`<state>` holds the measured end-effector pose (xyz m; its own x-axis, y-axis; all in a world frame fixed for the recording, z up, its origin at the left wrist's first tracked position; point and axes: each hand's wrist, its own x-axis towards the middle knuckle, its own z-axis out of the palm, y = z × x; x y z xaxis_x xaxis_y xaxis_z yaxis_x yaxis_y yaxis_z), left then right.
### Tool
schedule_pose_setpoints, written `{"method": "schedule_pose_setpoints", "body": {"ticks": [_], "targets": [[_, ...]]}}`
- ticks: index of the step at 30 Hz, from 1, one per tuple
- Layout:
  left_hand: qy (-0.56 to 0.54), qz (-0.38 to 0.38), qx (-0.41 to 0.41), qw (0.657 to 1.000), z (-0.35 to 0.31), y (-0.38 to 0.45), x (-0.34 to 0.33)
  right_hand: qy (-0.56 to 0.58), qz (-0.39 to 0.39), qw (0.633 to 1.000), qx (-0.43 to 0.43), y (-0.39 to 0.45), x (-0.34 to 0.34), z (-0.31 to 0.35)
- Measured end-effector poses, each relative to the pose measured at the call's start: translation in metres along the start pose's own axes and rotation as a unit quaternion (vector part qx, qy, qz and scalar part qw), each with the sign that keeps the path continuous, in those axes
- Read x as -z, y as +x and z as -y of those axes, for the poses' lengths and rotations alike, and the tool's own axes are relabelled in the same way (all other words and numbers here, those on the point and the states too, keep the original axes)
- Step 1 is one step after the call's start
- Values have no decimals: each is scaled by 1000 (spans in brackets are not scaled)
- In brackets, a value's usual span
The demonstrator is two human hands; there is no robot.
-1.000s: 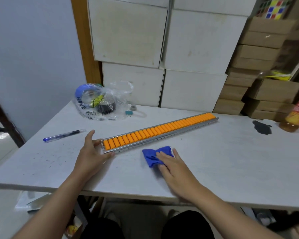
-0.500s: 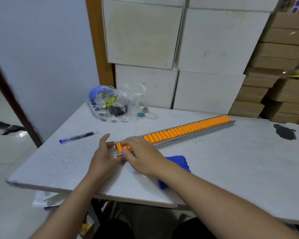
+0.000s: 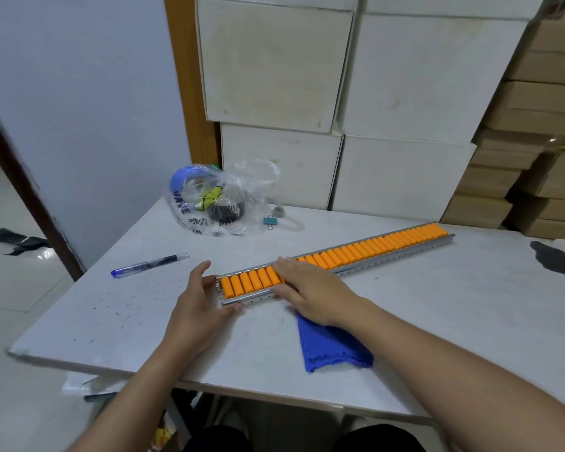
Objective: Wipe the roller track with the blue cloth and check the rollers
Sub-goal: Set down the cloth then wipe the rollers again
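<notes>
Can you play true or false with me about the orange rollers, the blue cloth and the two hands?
1. The right hand lies on top of the orange plastic rollers of the long metal roller track. True.
2. The crumpled blue cloth is wrapped around the track. False: it lies on the white table, partly under the right wrist.
3. The left hand cups the near end of the track. True.
4. The blue pen is held in the left hand. False: it lies alone on the table, left of the track.
5. The clear plastic bag sits on the rollers. False: it rests on the table behind the track, by the white boxes.
</notes>
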<state>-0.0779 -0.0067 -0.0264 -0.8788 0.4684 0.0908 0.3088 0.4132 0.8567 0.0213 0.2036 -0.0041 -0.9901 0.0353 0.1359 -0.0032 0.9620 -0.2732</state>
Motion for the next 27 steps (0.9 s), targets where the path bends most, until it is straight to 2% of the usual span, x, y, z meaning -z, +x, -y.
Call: {"method": "schedule_pose_setpoints", "body": {"ticks": [6,12,15,19,23,27], "targets": [[4,3,1,1000,-2,-2,2,-23,-52,991,-119,-29,24,-65],[0,2,-4,1000,-3,-4,0,-21,-94,975,-201,-47,40,-133],[-1,-3,-7,1000,-2,-4,-1,-6,-132,954,-270,-52,45,-169],[4,-13,-9,1000,-3,-3,0,-44,-177,925,-334,-54,54,-212],[15,-12,-15,1000,-1,0,-2,-79,-153,899,-403,-51,59,-250],[27,-16,-13,999,-2,-1,-2,-87,-147,891,-420,-49,61,-270]]}}
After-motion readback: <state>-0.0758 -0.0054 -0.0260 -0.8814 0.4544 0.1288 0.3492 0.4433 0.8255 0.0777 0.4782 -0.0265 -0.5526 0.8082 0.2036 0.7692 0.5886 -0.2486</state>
